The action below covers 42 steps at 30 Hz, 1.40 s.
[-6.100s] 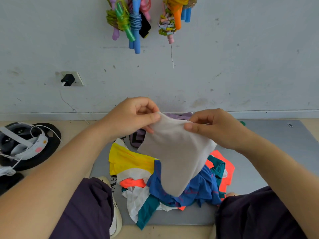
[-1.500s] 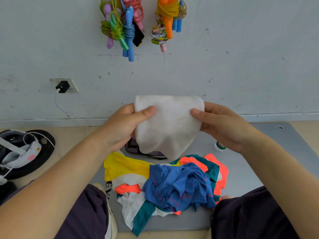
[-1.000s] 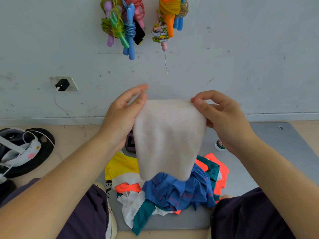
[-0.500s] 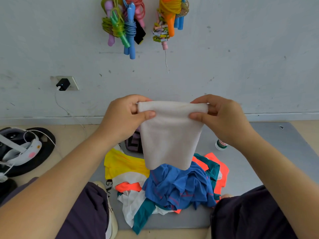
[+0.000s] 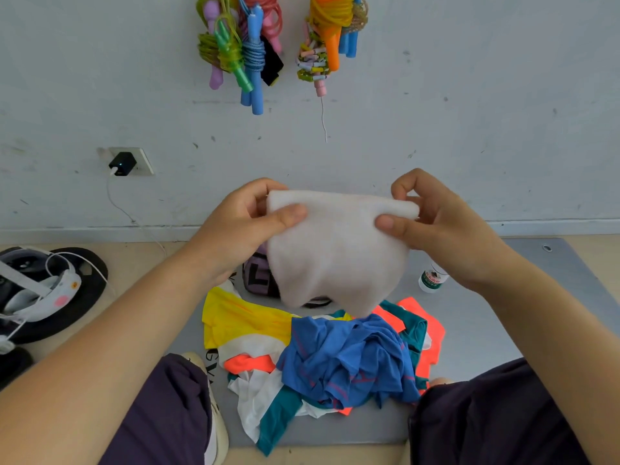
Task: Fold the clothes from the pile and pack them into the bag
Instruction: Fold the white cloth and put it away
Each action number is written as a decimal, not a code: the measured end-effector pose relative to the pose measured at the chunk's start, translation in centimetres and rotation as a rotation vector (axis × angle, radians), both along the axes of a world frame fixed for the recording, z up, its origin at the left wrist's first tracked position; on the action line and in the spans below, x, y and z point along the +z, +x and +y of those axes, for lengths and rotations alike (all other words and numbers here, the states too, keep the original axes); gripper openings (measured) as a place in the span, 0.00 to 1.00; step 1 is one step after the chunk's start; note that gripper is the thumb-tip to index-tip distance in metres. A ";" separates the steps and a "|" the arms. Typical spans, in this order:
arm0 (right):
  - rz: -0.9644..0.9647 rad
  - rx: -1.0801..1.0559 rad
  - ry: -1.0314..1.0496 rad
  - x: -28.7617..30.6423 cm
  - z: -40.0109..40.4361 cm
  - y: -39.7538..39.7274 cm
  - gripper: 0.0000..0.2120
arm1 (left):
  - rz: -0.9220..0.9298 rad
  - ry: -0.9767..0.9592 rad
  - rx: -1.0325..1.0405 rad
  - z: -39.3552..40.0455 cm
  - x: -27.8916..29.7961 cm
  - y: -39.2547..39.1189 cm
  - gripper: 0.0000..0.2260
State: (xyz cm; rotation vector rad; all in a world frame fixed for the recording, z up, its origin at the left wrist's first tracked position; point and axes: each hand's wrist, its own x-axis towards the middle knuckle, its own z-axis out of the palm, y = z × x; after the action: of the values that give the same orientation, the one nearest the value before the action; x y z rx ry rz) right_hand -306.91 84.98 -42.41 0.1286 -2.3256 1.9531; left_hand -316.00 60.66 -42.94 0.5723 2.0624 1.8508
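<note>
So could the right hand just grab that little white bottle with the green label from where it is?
Probably not yet. The right hand is pinching the white garment along with the left hand, so it is occupied. The bottle stands on the grey mat just below that wrist, with nothing over it, so once freed it looks reachable.

I see bundles of coloured skipping ropes (image 5: 255, 48) hanging on the wall, a black charger (image 5: 121, 163) plugged into a socket, a small white bottle (image 5: 431, 278) on the grey mat (image 5: 536, 317), and what may be a headset (image 5: 40, 290) at left.
</note>
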 end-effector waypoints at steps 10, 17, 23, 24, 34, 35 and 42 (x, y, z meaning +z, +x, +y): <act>-0.143 -0.013 -0.398 -0.3 -0.8 -0.1 0.18 | -0.420 0.202 -0.228 0.8 -0.3 1.3 0.16; -0.263 -0.072 -0.190 -0.6 -1.1 -0.3 0.25 | -0.252 0.081 0.101 0.8 -0.5 0.6 0.12; -0.161 -0.211 -0.215 -1.2 -1.2 -0.7 0.13 | -0.181 0.122 0.187 0.9 -0.6 0.2 0.16; -0.154 -0.186 -0.244 -1.2 -1.1 -0.7 0.11 | -0.150 0.123 0.103 0.9 -0.7 0.3 0.17; -0.157 -0.024 0.128 -1.0 0.7 -0.6 0.29 | 0.078 -0.117 -0.058 0.2 -1.4 -0.3 0.26; -0.140 -0.036 0.201 -0.9 0.9 -0.6 0.26 | 0.098 -0.142 -0.065 0.1 -1.4 -0.5 0.24; -0.132 0.016 0.142 -0.4 1.4 0.0 0.18 | 0.020 -0.133 -0.081 -0.9 -0.3 -1.0 0.16</act>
State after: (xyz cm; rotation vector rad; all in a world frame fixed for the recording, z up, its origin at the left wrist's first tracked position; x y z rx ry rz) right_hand -306.94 86.37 -42.81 0.0298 -2.5546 1.8549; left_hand -317.00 59.74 -43.26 0.6319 2.1230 1.6547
